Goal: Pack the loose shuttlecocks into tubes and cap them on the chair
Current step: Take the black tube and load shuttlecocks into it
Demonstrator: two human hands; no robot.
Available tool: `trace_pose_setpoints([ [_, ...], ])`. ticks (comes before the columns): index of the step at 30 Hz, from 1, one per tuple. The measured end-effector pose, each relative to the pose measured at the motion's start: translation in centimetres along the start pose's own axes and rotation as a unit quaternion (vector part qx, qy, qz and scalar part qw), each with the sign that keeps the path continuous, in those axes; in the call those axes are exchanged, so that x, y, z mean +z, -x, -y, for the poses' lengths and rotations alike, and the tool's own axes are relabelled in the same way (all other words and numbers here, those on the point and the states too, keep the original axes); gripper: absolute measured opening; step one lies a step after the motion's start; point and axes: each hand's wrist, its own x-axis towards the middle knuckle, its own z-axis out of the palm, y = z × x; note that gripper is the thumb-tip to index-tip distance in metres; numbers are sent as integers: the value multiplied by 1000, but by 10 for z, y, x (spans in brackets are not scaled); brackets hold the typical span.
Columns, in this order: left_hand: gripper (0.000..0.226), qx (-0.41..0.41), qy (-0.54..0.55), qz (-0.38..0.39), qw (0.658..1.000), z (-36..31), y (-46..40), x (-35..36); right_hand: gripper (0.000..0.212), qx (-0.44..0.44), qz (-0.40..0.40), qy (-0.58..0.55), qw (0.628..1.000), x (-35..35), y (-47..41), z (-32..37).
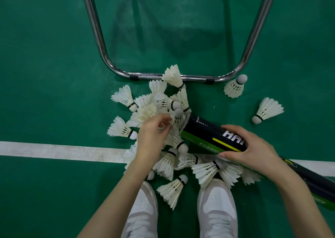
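My right hand (pixel 252 145) wraps the black and green tube (pixel 208 134) near its open end, fingers curled over the top and thumb under the near side, holding it tilted with the mouth aimed at the pile of shuttlecocks (pixel 159 107) on the green floor (pixel 45 74). The rest of the tube runs back past my wrist toward the lower right. A shuttlecock (pixel 178 115) sits right at the mouth, cork up. My left hand (pixel 154 134) is just left of the tube mouth, down in the pile, fingers bent and pinching at white feathers; exactly which one it has, I can't tell. More shuttlecocks lie under and between my hands, spilling over the white court line (pixel 54 151) and up to my white shoes (pixel 217 207). Two strays sit well off to the right: one standing on its feathers (pixel 234 87) by the chrome chair frame (pixel 97 29), another on its side (pixel 268 111). One more (pixel 173 75) leans across the frame's front bar.
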Motion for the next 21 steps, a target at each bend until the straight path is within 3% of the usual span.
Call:
trace_pose_setpoints([
  [4, 16, 4, 8, -28, 1000, -4, 3, -4, 64, 5, -8, -11, 1000, -1, 2, -3],
  [8, 15, -55, 69, -43, 995, -11, 7, -10, 64, 7, -14, -26, 1000, 0, 4, -4],
  [14, 20, -104, 188, -75, 974, -24, 13, -22, 66, 6, -8, -28, 1000, -2, 4, -4],
  [21, 14, -116, 254, -146, 949, -33, 9, -48, 69, -6, -11, -41, 999, -10, 2, -7],
])
